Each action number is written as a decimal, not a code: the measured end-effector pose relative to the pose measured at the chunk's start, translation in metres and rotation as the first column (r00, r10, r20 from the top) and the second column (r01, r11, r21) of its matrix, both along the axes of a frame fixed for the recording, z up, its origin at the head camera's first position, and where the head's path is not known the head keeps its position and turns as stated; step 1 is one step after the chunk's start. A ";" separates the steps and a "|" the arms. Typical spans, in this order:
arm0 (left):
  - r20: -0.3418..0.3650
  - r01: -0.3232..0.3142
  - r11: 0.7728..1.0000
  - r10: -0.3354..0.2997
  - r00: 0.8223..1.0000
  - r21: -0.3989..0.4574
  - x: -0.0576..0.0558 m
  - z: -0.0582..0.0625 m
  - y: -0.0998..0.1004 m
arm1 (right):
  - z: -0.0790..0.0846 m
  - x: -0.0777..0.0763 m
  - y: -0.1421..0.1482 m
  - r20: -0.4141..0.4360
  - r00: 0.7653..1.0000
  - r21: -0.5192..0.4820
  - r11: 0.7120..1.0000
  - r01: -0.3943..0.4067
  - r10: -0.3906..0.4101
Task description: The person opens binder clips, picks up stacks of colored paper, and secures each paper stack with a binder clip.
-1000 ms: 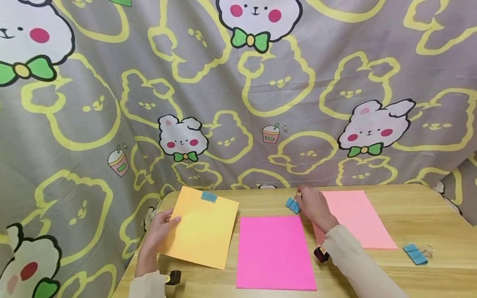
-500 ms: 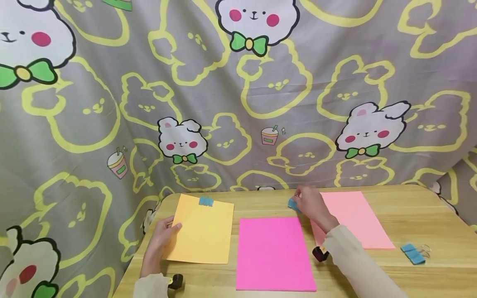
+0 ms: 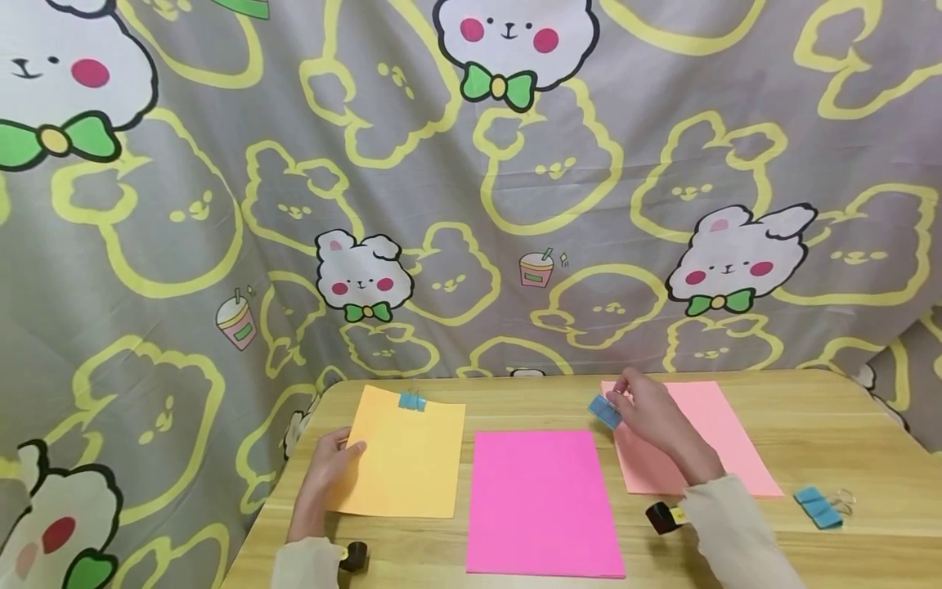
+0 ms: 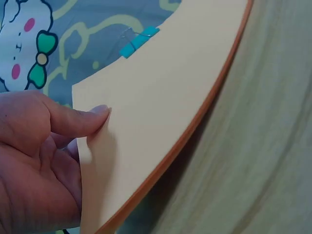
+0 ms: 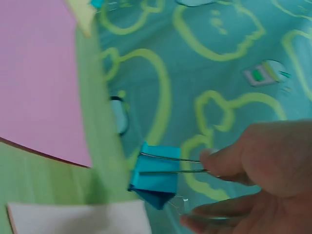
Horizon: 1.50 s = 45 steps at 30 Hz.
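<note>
On the left, my left hand point(image 3: 329, 462) grips the left edge of a stack of yellow-orange paper point(image 3: 408, 458), thumb on top. A blue binder clip point(image 3: 412, 402) sits on that stack's top edge. In the left wrist view the stack point(image 4: 161, 97) bends, with part of it lifted off the table. My right hand point(image 3: 651, 413) holds a second blue binder clip point(image 3: 605, 411) by its wire handles, over the upper left corner of the light pink paper stack point(image 3: 706, 433). The right wrist view shows that clip point(image 5: 158, 168) with the thumb on one wire handle.
A bright pink paper stack point(image 3: 545, 503) lies in the middle of the wooden table point(image 3: 868, 425). Another blue binder clip point(image 3: 818, 507) lies to the right of the light pink stack. A patterned grey curtain point(image 3: 441, 188) hangs behind the table.
The right hand has picked the binder clip up from the table's back and moved it right, toward the light pink stack. The left hand has lowered the yellow-orange stack and keeps its grip.
</note>
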<state>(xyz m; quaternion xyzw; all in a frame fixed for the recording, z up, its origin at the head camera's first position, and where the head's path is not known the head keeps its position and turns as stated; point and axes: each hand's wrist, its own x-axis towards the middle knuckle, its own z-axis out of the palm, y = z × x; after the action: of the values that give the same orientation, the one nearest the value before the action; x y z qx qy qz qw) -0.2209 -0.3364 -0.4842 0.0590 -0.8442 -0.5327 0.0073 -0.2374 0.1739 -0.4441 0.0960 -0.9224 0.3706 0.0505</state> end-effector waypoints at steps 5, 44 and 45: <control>-0.011 -0.012 1.000 0.012 1.000 -0.029 -0.002 0.001 0.005 | 0.008 0.019 0.023 0.022 1.000 0.023 1.000 -0.009 0.009; 0.067 0.061 0.810 -0.027 0.997 -0.583 -0.006 0.005 0.024 | 0.041 0.072 0.135 0.158 0.985 0.133 0.988 -0.084 0.063; 0.072 0.062 0.805 -0.024 0.997 -0.591 -0.005 0.005 0.024 | 0.041 0.073 0.137 0.150 0.987 0.143 0.987 -0.076 0.055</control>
<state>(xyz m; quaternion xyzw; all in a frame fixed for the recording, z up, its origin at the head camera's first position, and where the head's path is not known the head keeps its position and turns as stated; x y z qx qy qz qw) -0.2261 -0.3125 -0.4793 0.0507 -0.9691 -0.2410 -0.0123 -0.1647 0.3106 -0.4035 0.1025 -0.9449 0.3087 -0.0365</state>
